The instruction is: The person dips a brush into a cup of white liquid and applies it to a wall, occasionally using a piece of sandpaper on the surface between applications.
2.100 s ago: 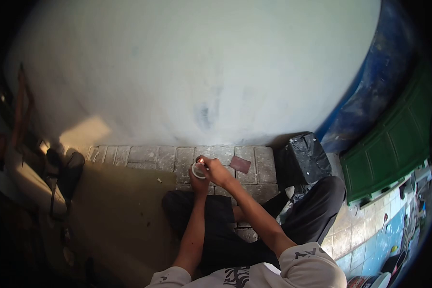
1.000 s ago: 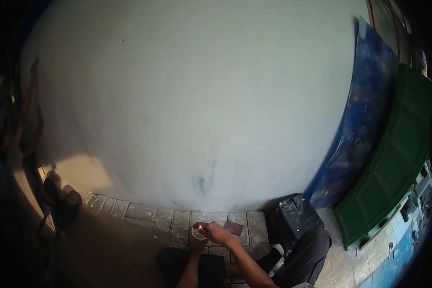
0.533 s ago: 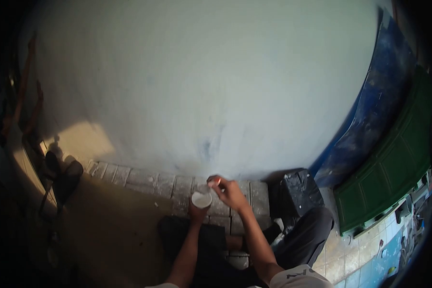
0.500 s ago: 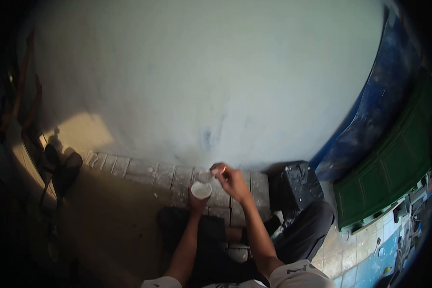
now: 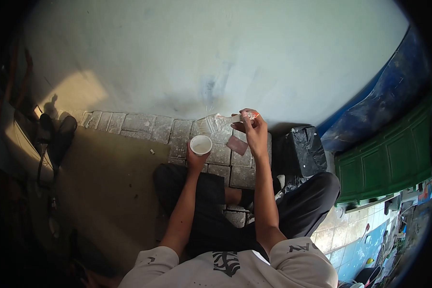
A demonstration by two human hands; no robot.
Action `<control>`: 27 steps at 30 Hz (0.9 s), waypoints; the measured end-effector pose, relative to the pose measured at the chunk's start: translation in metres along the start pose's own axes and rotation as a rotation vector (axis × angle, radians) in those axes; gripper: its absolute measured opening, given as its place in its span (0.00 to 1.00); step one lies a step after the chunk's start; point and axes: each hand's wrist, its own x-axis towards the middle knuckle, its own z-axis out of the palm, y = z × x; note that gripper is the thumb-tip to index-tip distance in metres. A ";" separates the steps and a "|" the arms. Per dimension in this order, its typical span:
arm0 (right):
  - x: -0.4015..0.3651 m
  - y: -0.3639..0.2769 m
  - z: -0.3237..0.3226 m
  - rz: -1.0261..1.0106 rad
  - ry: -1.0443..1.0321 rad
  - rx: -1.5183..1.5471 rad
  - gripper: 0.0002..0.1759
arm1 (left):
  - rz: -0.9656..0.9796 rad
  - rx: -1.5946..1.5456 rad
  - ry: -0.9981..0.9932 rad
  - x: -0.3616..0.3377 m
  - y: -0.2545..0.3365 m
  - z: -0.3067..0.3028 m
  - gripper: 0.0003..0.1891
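My left hand (image 5: 195, 159) is wrapped round a small white cup (image 5: 201, 145), held upright over the paving blocks; its inside is white. My right hand (image 5: 252, 128) grips the handle of a paintbrush (image 5: 218, 122), which lies nearly level in the air. The bristles point left, above the cup and apart from it, and look coated in white. Behind the brush rises a pale wall (image 5: 216, 62) with dark smudges low down. A reddish-brown flat piece (image 5: 237, 145) rests on the blocks below my right hand.
A black plastic-wrapped box (image 5: 300, 151) stands right of my hands, near my knee. Beyond it are a blue sheet (image 5: 379, 101) and a green panel (image 5: 384, 163). A brown mat (image 5: 110, 187) covers the floor at left, with dark footwear (image 5: 57, 134) past its edge.
My view has tilted down. My right hand has raised the brush away from the cup's mouth, and its bristles now show clearly. The reddish-brown piece has come into sight.
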 end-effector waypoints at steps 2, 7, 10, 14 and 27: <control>0.000 0.005 0.000 0.026 -0.002 0.003 0.16 | 0.007 -0.006 0.000 0.001 -0.001 0.001 0.36; -0.005 0.037 0.005 -0.067 -0.104 -0.322 0.13 | 0.009 0.065 0.028 -0.001 -0.002 0.002 0.36; -0.012 0.056 0.019 -0.092 -0.180 -0.508 0.12 | 0.028 0.088 0.006 0.000 0.001 0.001 0.36; -0.025 0.071 0.036 -0.133 -0.276 -0.622 0.14 | 0.127 0.086 -0.012 0.000 0.015 -0.001 0.35; -0.031 0.083 0.040 -0.169 -0.340 -0.607 0.11 | 0.209 0.125 -0.006 0.002 0.006 -0.001 0.37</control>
